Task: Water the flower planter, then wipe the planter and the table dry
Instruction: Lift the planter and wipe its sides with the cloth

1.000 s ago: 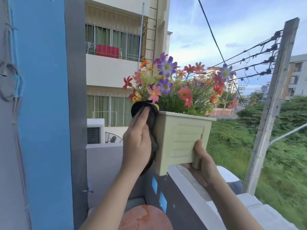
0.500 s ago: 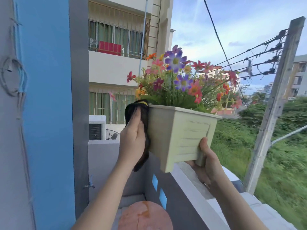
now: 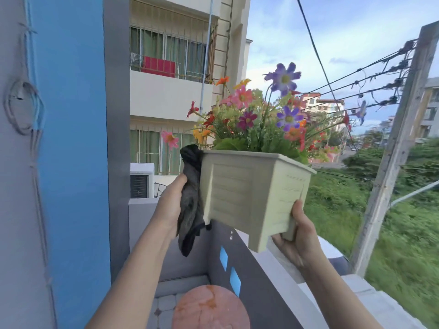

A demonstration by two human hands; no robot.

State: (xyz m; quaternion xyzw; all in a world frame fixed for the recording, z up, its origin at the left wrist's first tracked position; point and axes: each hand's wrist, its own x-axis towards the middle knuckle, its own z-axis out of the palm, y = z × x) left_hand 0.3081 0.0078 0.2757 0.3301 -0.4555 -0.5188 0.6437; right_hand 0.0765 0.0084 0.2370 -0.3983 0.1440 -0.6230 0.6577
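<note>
A pale green rectangular planter (image 3: 249, 195) full of colourful flowers (image 3: 263, 119) is held up in the air over the balcony wall, tilted a little. My right hand (image 3: 297, 238) grips its lower right corner from beneath. My left hand (image 3: 171, 205) presses a dark grey cloth (image 3: 191, 200) against the planter's left end wall; the cloth hangs below the hand. Water drops (image 3: 231, 235) fall from the planter's underside.
A round reddish table (image 3: 210, 307) with a wet streak stands below, on the tiled floor. The grey balcony wall (image 3: 259, 281) with blue squares runs beneath the planter. A blue and grey pillar (image 3: 69, 138) is at left, a concrete pole (image 3: 394, 148) with wires at right.
The planter has turned, so its long side now faces me more, and it moved slightly right. My left hand with the cloth has slid down the left end wall.
</note>
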